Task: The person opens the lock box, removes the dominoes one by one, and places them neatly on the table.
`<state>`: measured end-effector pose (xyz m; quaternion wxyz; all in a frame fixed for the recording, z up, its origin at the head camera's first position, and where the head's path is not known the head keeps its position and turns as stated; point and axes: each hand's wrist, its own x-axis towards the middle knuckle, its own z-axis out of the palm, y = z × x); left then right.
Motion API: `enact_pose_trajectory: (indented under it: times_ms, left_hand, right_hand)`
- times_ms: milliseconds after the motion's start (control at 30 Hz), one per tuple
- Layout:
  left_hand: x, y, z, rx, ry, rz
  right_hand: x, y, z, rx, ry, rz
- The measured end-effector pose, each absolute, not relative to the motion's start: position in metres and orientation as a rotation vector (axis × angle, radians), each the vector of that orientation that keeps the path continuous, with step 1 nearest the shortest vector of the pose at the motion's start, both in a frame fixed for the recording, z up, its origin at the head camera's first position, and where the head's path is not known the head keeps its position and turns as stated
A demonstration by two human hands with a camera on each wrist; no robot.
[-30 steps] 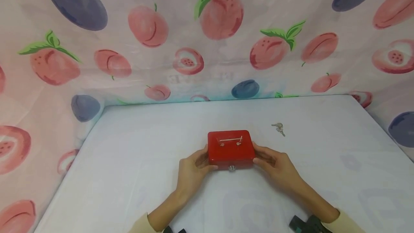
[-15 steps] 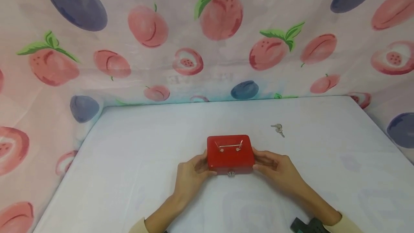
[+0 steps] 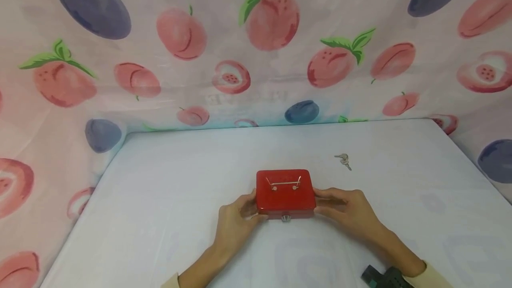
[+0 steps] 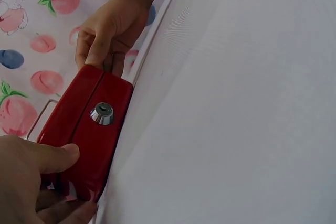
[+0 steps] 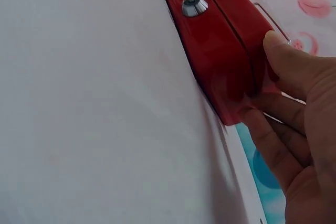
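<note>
A red metal cash box (image 3: 285,197) lies on the white table, its lid down. A thin wire handle (image 3: 285,183) stands on the lid, and a silver key lock (image 4: 102,113) is set in its front side. My left hand (image 3: 235,225) grips the box's left end, the thumb at the front corner. At the right end my right hand (image 3: 350,210) holds it, thumb against the corner in the right wrist view and fingers curled about the lower side. Beyond the box, to the right, lies a small bunch of keys (image 3: 344,161).
The table (image 3: 168,177) has a white cover. Fruit-printed cloth (image 3: 160,26) hangs behind it and along both sides. A dark device (image 3: 385,277) is strapped by the right wrist.
Both hands have drawn the cash box a little toward the person. The box moved less in the last half second. The keys have stayed in place.
</note>
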<state>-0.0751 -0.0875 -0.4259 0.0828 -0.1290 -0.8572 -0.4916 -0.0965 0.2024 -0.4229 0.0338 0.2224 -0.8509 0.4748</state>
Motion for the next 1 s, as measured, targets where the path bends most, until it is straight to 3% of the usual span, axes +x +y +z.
enact_pose_trajectory:
  times_ms: [267,667,1000]
  left_hand:
    - [-0.074,-0.090,-0.418,-0.425,-2.657,-1.319]
    - [-0.108,-0.102,-0.414,-0.864,-2.666,-1.325]
    - [-0.112,-0.108,-0.417,-0.824,-2.787,-1.415]
  right_hand:
    - [-0.105,0.213,-0.420,0.705,-2.624,1.389]
    - [-0.118,0.209,-0.416,0.835,-2.670,1.485]
    - [-0.113,0.194,-0.393,0.926,-2.617,1.650]
